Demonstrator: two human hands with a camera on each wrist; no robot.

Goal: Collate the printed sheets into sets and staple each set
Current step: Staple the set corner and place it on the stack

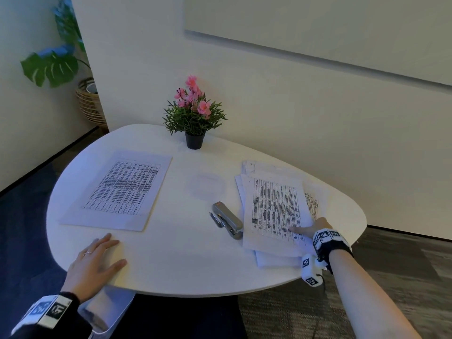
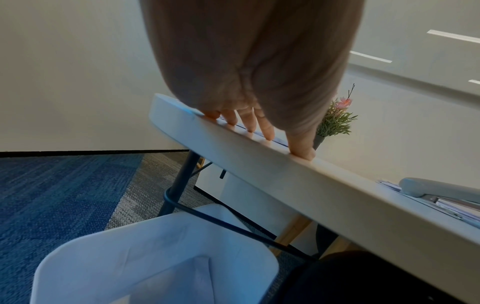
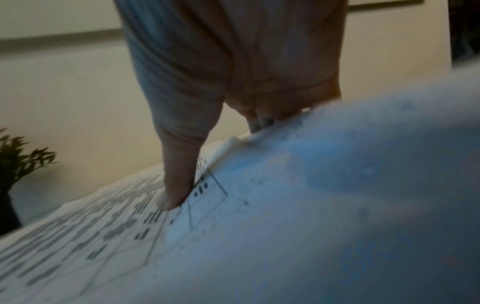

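Observation:
A neat set of printed sheets (image 1: pixel 119 192) lies on the left of the white table (image 1: pixel 171 260). A loose, fanned pile of printed sheets (image 1: pixel 274 211) lies on the right. A grey stapler (image 1: pixel 227 220) rests between them, its rear end touching the pile. My left hand (image 1: pixel 97 260) lies flat on the table's near edge, fingers straight (image 2: pixel 267 129), holding nothing. My right hand (image 1: pixel 310 228) pinches the top sheet (image 3: pixel 233 226) of the right pile at its near right edge: the thumb (image 3: pixel 176 185) presses on top and the fingers are tucked under the lifted edge.
A potted plant with pink flowers (image 1: pixel 194 113) stands at the table's far side by the wall. A faint round clear disc (image 1: pixel 205 185) lies mid-table. A white chair (image 2: pixel 155 263) sits under the near left edge. A big plant in a wicker basket (image 1: pixel 89 104) stands far left.

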